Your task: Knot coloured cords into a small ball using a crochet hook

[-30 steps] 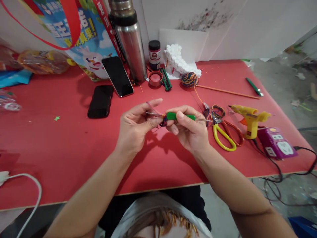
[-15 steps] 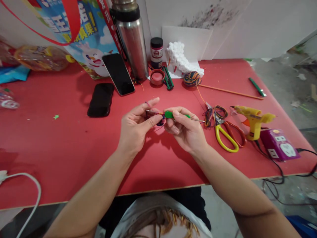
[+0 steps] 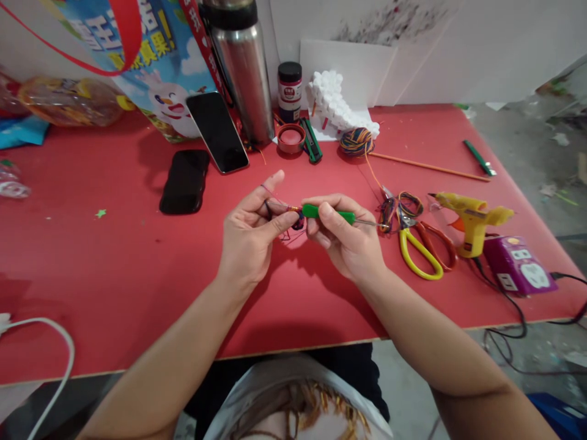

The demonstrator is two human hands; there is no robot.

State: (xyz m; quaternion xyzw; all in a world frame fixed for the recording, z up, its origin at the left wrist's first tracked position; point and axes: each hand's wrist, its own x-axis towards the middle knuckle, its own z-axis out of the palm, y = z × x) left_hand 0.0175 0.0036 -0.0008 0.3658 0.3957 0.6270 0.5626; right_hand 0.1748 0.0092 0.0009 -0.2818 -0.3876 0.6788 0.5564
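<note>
Our right hand (image 3: pixel 349 241) clamps the probably light, stiff crochet hook (image 3: pixel 311 211) mid-handle; our left hand (image 3: pixel 250 238) pinches soft-looking yarn work (image 3: pixel 299 222).

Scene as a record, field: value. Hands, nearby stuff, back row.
left hand: pinching yarn piece
right hand: gripping green-handled tool, handle end against or close to yarn piece; contact unclear
right of hands: scissors with yarn bundle at blades; glue gun; purple box
beyond hands: yarn ball, stick, green cutter
left-back: flat phone, leaning phone
back: bag, flask, jar
surface: red table
</note>
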